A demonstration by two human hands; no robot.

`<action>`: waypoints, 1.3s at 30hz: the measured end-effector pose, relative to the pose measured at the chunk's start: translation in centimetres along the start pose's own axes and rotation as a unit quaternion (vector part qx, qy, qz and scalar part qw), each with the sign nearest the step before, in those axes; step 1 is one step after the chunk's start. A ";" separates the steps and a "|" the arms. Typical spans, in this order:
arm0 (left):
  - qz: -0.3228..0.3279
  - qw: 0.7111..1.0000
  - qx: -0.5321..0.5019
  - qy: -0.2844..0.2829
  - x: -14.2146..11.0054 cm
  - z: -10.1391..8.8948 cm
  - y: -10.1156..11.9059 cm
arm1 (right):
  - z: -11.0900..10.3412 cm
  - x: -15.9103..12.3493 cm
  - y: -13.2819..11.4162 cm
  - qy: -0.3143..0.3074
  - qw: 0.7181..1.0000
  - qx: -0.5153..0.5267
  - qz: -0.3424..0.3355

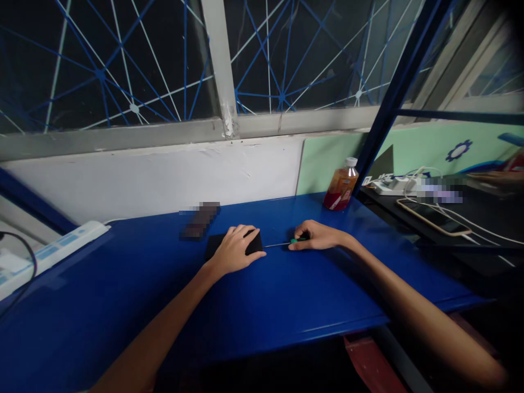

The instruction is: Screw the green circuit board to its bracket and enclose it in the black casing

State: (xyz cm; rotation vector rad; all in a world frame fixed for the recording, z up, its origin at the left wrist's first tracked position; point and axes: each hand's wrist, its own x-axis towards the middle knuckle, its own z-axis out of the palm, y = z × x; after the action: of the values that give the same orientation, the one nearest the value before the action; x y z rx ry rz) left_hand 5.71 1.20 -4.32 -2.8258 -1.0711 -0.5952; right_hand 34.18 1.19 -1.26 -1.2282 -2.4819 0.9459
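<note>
Bracing the black box on the blue table, our left hand lies spread across its top, presumably to stop it sliding. Our right hand pinches the green-handled tool, apparently for fine control, with its thin shaft pointing at the box's right edge; we cannot tell whether they touch. The bottle stands well apart, likely keeping our workspace unobstructed.

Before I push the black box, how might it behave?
The black box probably won't tip: it lies low and flat. It may slide, since the blue tabletop looks smooth and shiny, though the left hand atop might steady it.
</note>
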 end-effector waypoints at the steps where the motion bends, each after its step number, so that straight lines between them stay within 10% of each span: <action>1: 0.000 1.000 0.001 0.000 0.0 0.0 0.0 | 0.0 0.0 0.0 0.001 1.000 -0.002 -0.002; 12: 0.001 1.000 0.005 -0.006 0.0 -0.1 0.1 | 0.5 0.0 0.0 -0.062 0.995 0.062 0.041; 39: 0.004 1.000 0.008 -0.007 0.0 -0.1 0.2 | 0.2 0.2 -0.1 0.031 0.999 0.035 -0.021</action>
State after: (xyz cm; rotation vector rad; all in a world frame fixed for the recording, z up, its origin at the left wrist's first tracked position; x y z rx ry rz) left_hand 5.76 1.06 -4.19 -2.8240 -1.0623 -0.5639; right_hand 33.88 1.14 -1.36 -1.1609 -2.3952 0.9612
